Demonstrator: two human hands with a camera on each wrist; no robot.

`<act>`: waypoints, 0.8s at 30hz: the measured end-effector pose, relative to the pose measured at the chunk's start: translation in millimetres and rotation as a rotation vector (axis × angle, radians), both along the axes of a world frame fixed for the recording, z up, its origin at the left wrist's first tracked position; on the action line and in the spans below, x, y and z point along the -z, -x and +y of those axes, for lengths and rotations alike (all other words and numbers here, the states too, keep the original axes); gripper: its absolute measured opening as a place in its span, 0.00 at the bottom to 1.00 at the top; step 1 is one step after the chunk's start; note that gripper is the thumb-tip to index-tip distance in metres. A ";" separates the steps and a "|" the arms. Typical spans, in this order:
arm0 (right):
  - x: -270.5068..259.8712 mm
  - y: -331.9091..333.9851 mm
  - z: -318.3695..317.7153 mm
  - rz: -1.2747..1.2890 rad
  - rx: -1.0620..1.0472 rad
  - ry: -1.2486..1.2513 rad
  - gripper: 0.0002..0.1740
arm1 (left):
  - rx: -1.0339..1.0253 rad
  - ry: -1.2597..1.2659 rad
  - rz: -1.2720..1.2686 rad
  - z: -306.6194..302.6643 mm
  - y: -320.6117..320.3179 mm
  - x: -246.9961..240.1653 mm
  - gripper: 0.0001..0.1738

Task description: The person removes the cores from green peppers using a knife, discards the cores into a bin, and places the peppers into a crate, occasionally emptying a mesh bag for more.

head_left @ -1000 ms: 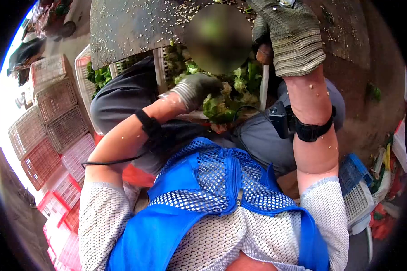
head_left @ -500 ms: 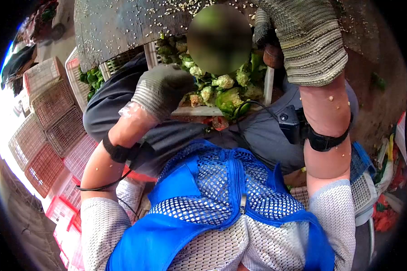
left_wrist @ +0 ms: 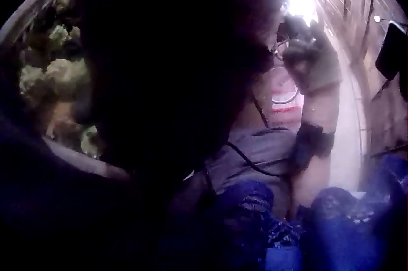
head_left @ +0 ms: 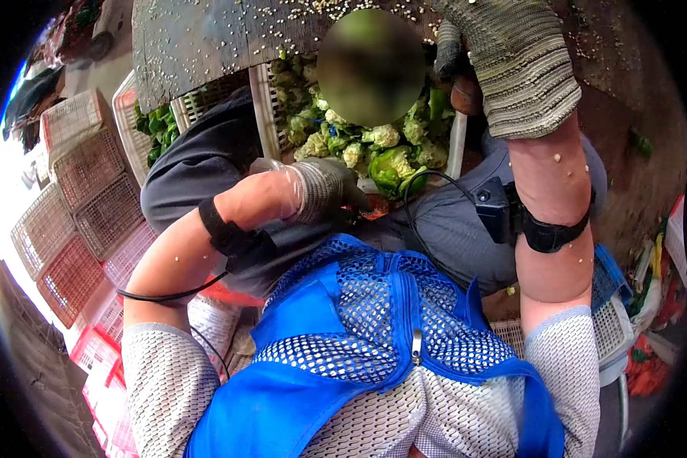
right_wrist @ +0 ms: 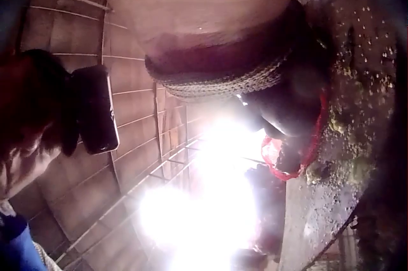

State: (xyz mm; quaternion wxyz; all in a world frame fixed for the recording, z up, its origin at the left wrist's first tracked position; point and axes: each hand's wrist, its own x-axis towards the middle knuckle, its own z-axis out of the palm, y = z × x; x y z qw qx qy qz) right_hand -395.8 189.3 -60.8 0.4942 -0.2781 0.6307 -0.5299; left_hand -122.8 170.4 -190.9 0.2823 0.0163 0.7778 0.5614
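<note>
In the head view, my gloved left hand [head_left: 324, 189] is low over my lap, at the near edge of a white crate [head_left: 266, 114]. Its fingers point down and to the right, their tips hidden in shadow, so I cannot tell whether they hold anything. Pale cauliflower pieces [head_left: 382, 136] and a green leafy head [head_left: 393, 172] fill the crate. My right hand [head_left: 515, 69], in a striped knit glove, grips a tool by its brown wooden handle [head_left: 466, 95] over the board's near edge. The tool's far end is out of sight. A blurred disc covers part of the crate.
A wooden board [head_left: 206, 61] strewn with small pale crumbs spans the far side. Stacked plastic baskets [head_left: 114, 202] stand at the left, near a crate of green leaves [head_left: 160, 133]. More baskets [head_left: 611, 328] are at the right. A camera cable [head_left: 412, 206] loops over my thigh.
My left hand has gone from over the cauliflower to the crate's left side, then down to its near edge, uncovering more pieces. My right hand has shifted slightly right, still gripping the wooden handle.
</note>
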 end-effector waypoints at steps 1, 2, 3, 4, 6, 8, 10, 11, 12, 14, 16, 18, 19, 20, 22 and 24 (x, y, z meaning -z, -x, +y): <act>0.0 0.9 -0.8 -0.017 -0.004 -0.008 0.13 | 0.016 -0.013 -0.002 0.1 -0.1 1.3 0.14; 0.5 1.4 -1.2 -0.021 -0.002 -0.013 0.13 | 0.035 -0.025 -0.005 -0.5 0.5 2.0 0.14; 1.2 0.8 0.3 -0.021 -0.005 -0.015 0.13 | 0.074 -0.015 -0.081 -1.3 5.7 -3.1 0.15; 3.1 -1.5 -0.4 -0.004 0.014 -0.001 0.13 | 0.112 -0.006 -0.159 -3.1 12.2 -9.7 0.15; -2.9 -2.5 -1.1 -0.047 0.025 -0.027 0.12 | 0.151 -0.025 -0.224 -3.5 13.5 -8.8 0.15; -10.1 2.2 -1.9 -0.133 -0.013 -0.064 0.13 | 0.154 -0.078 -0.200 0.2 2.7 6.4 0.14; -7.4 1.5 -1.6 -0.087 -0.017 -0.048 0.14 | 0.066 -0.136 -0.256 0.5 -3.9 9.7 0.11; -5.9 1.8 -1.2 -0.065 -0.020 -0.040 0.14 | 0.022 -0.164 -0.285 1.4 -7.0 11.0 0.10; -4.5 1.7 -0.8 -0.047 -0.021 -0.033 0.14 | -0.045 -0.228 -0.356 3.4 -8.9 11.5 0.09; -1.8 1.9 -0.5 -0.026 -0.023 -0.027 0.14 | -0.183 -0.355 -0.496 7.5 -11.3 11.9 0.07; -0.9 1.6 0.2 -0.012 -0.027 -0.019 0.14 | -0.220 -0.368 -0.436 7.1 -10.3 10.4 0.06; 0.9 0.8 0.4 0.002 -0.025 -0.018 0.14 | -0.255 -0.359 -0.366 9.5 -10.0 11.1 0.06; 1.5 0.6 0.8 0.008 -0.026 -0.015 0.14 | -0.273 -0.342 -0.329 12.3 -11.3 13.4 0.06; 1.8 0.1 0.8 0.013 -0.027 -0.010 0.14 | -0.292 -0.324 -0.290 14.5 -12.9 16.5 0.06; 3.3 -1.0 1.7 0.020 -0.029 -0.007 0.14 | -0.030 -0.052 -0.074 9.7 -11.1 30.9 0.06; 4.1 0.8 1.2 0.023 -0.029 -0.004 0.14 | -0.561 -0.442 -0.404 -2.4 -22.1 32.0 0.06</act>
